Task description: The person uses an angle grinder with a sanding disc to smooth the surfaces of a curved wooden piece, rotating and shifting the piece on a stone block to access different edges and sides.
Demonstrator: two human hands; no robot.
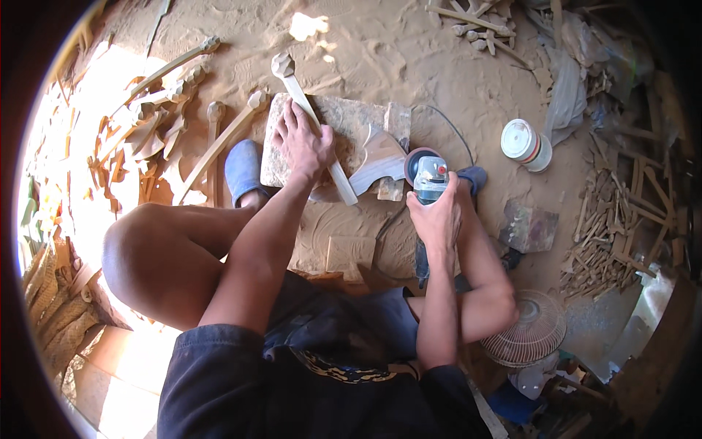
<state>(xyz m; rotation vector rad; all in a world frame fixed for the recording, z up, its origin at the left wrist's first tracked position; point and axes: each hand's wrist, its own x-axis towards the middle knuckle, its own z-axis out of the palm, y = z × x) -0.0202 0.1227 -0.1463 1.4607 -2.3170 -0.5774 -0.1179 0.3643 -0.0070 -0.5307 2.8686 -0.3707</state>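
My left hand (303,143) is wrapped over a long pale wooden stick (341,181) with a faceted knob at its far end, pressing it down across a rough low block (351,113). My right hand (437,219) grips an angle grinder (431,179) by its body. The grinder's round disc (420,154) is at the block's right side, beside a curved, light wooden piece (380,155). That piece lies between the stick and the grinder; whether the disc touches it I cannot tell.
Several knobbed sticks (227,143) lie on the sandy floor at left. To the right stand a lidded white tub (523,143) and a round fan (526,328). Small wood scraps (599,227) are heaped at far right. A cord (461,135) loops behind the grinder.
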